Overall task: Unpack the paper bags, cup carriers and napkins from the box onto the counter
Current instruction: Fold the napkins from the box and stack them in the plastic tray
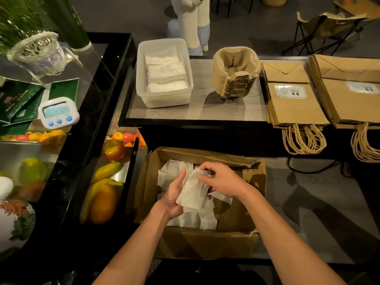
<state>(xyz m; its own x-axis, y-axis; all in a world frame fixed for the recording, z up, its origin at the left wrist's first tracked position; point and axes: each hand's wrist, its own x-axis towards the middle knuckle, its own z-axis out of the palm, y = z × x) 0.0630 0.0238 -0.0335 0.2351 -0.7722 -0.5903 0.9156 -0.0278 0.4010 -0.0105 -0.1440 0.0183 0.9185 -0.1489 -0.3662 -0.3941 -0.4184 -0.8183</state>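
Observation:
An open cardboard box (205, 241) stands below the counter with loose white napkins (207, 221) inside. Over the box, my left hand (174, 192) lies palm up under a small stack of napkins (194, 194), its thumb against the stack's left side. My right hand (222, 179) pinches the top edge of that stack. On the grey counter (205, 112) sit a clear plastic tub (164, 99) holding folded napkins (166, 73), a stack of brown cup carriers (236, 73), and two piles of brown paper bags (294, 103) (349, 95) with handles hanging over the front edge.
A black display case (82, 140) to the left holds fruit (107, 182). A white timer (58, 113), green cards and a plant sit on its top. A plush figure (191, 23) stands behind the counter. A folding chair (329, 27) is at the back right.

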